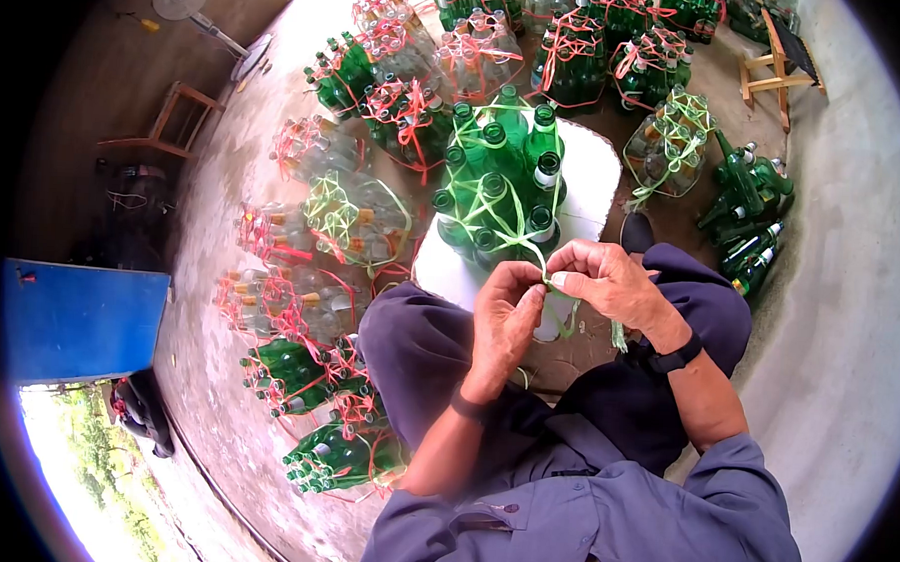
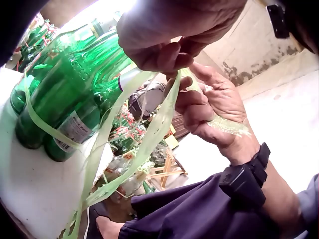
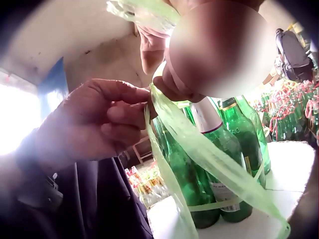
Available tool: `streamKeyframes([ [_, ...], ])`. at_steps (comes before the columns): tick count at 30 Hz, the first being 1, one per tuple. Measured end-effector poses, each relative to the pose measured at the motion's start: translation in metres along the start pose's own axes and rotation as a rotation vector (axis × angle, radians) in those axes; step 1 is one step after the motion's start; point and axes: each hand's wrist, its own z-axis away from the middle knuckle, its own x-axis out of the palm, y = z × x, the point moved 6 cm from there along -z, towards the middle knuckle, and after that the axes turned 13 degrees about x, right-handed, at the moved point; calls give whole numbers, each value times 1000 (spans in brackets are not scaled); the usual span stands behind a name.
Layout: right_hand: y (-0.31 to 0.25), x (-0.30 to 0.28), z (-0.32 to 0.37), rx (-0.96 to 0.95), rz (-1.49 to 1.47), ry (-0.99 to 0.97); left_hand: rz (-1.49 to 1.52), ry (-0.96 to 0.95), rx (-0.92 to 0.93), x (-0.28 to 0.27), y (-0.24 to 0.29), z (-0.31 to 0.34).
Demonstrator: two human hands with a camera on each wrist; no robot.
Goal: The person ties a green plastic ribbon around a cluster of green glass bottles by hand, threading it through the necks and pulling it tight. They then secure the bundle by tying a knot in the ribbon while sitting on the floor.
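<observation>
A cluster of green glass bottles point(image 1: 492, 183) stands upright on a white slab, with light-green plastic strap point(image 1: 519, 236) laced across the necks and a band of it round the bodies. Just in front of the bottles, my left hand point(image 1: 505, 318) pinches the strap between thumb and forefinger. Right beside it, fingertips almost meeting, my right hand point(image 1: 613, 285) also pinches the strap. In the left wrist view a frayed strap end point(image 2: 227, 125) lies across the right palm, and long loops of strap hang below both hands. The fingertips partly hide where the strands meet.
The white slab point(image 1: 590, 177) sits between the knees. Bundles of bottles tied with red strap point(image 1: 406, 111) crowd the floor at left and back. Loose green bottles point(image 1: 755, 207) lie at right by the wall. A wooden folding stool point(image 1: 775, 69) stands behind them; a blue panel point(image 1: 87, 320) is far left.
</observation>
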Motion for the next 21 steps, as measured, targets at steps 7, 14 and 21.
streamKeyframes([
  [7, -13, 3, 6, -121, 222, 89, 38, 12, -39, -2, -2, -1],
  [14, -15, 1, 7, -140, 355, 167, 38, 13, -49, -2, -1, -2],
  [21, -18, 1, 8, -96, 307, 205, 34, 26, -81, -1, 3, -3],
])
